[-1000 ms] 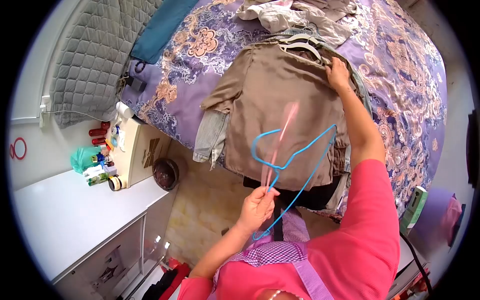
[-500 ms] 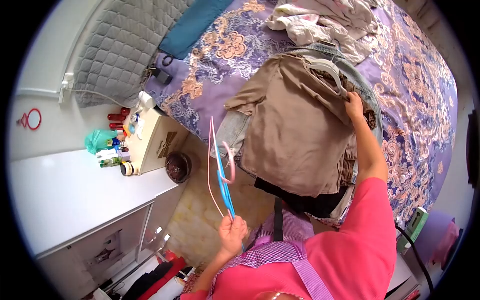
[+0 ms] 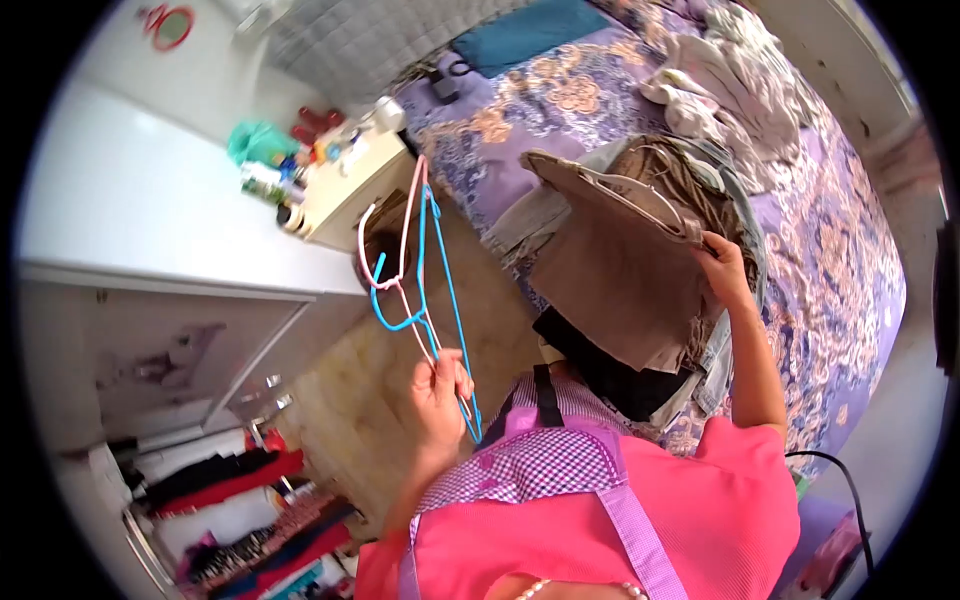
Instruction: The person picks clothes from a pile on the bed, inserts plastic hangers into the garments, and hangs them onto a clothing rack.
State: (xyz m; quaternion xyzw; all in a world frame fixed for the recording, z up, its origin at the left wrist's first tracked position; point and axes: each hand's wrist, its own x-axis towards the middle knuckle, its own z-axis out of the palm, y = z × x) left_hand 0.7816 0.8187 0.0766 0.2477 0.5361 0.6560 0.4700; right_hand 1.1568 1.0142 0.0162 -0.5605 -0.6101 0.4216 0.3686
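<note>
My left hand (image 3: 437,398) is closed around two clothes hangers, a blue hanger (image 3: 443,245) and a pink hanger (image 3: 406,238), held up over the floor with their hooks to the left. At the right, my right hand (image 3: 727,272) grips the collar edge of a brown shirt (image 3: 625,275), together with the end of a white hanger (image 3: 645,200) that sits inside its neck. The shirt is partly lifted, its lower part hanging over the pile. Under it lie a light blue denim garment (image 3: 530,222) and a black garment (image 3: 610,370).
A patterned purple bedspread (image 3: 830,270) covers the bed. Crumpled pale cloth (image 3: 735,90) and a teal pillow (image 3: 525,35) lie on it. Left stand a white cabinet (image 3: 150,190) and a small cream cabinet (image 3: 345,185) with bottles. Clothes fill an open drawer (image 3: 140,545) below.
My right hand has raised the brown shirt with its white hanger off the pile, folding its top over. The hangers in my left hand have turned and spread apart. The view has swung round.
</note>
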